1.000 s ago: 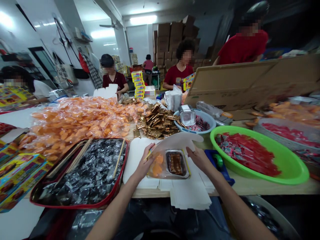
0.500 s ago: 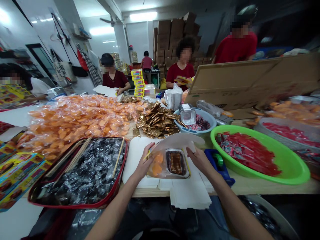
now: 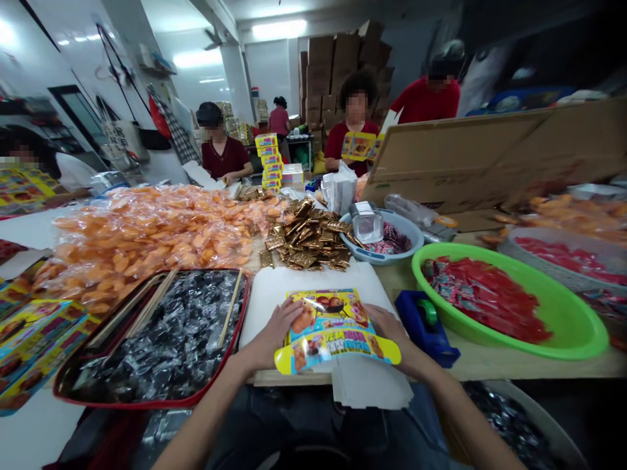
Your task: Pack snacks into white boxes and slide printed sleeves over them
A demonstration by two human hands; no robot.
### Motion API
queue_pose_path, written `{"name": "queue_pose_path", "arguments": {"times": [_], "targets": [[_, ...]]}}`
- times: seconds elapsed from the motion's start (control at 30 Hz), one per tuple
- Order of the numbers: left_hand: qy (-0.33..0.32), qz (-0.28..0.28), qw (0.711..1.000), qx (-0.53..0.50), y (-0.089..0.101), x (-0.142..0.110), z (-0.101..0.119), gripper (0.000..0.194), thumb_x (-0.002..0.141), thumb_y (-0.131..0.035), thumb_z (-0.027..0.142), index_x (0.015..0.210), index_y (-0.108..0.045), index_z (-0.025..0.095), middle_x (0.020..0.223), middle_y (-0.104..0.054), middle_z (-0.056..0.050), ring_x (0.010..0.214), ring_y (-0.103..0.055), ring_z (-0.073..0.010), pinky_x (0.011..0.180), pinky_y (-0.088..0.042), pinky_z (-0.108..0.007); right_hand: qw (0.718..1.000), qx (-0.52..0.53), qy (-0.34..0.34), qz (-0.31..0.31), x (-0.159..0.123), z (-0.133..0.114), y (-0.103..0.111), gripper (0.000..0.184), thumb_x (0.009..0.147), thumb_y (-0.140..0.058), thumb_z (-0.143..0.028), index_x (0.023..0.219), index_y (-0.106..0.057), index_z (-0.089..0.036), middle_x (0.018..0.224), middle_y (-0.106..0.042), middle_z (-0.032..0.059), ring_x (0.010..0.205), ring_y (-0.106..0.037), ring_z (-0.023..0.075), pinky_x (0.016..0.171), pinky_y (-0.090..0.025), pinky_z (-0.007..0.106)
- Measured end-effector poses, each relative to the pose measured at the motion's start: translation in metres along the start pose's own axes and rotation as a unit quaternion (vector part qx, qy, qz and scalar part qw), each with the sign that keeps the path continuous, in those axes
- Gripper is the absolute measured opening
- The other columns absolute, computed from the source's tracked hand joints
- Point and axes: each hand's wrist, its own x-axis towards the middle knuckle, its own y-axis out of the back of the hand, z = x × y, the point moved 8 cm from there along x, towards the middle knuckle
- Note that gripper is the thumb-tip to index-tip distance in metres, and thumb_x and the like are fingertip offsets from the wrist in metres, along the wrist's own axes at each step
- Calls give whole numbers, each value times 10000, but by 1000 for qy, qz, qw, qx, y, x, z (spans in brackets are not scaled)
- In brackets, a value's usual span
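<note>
A printed yellow-and-blue cardboard box [image 3: 329,320] lies in front of me on white card sheets [image 3: 274,281], its front flap with yellow rounded ends sticking out toward me. My left hand [image 3: 280,328] grips the box's left side, fingers over the edge. On the opposite side my right hand [image 3: 386,326] holds it, with part of the fingers hidden behind the box. The contents are covered by the printed panel. More white card [image 3: 372,385] hangs over the table edge below the box.
Left of me stands a red-rimmed tray [image 3: 235,356] of black wrapped packets with wooden sticks. Behind it are bagged orange pieces [image 3: 161,228]; gold sachets [image 3: 308,238] lie ahead. A blue tape dispenser [image 3: 416,326] and a green basin [image 3: 582,333] are at right. Co-workers sit opposite.
The box, open before with orange pieces and a foil-coloured tray showing inside, now has its printed panel folded over them. Both hands have moved slightly down and toward me.
</note>
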Motion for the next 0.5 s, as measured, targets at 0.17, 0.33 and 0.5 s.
{"name": "queue_pose_path", "arguments": {"times": [0.17,0.33,0.5], "targets": [[-16,8,995,98,-12,-32,21,765,809,-564,408,1442,-149,298,1463,-317,-102,1376,-202,-314,1114,-38,-547,998,19,48,-31,-20,-16,6,791,737,-633,-500,1415,-279,-296,1450,-291,117,1304,-306,334,1053,-286,515],[-71,42,993,80,-8,-63,54,801,752,-634,414,1425,-214,303,1412,-390,-116,1356,-240,-334,1104,-73,-569,990,121,29,-59,-42,-41,4,627,778,-628,-434,1356,-399,-352,1526,-84,31,1378,-111,320,1073,-284,483],[-59,29,998,-17,19,-48,67,848,641,-710,419,1388,-338,272,1330,-472,-129,1280,-362,-351,1106,-108,-560,952,303,21,51,-30,-55,23,336,766,-650,-406,1091,-647,-318,1419,-382,47,1365,-190,301,1074,-278,482]]}}
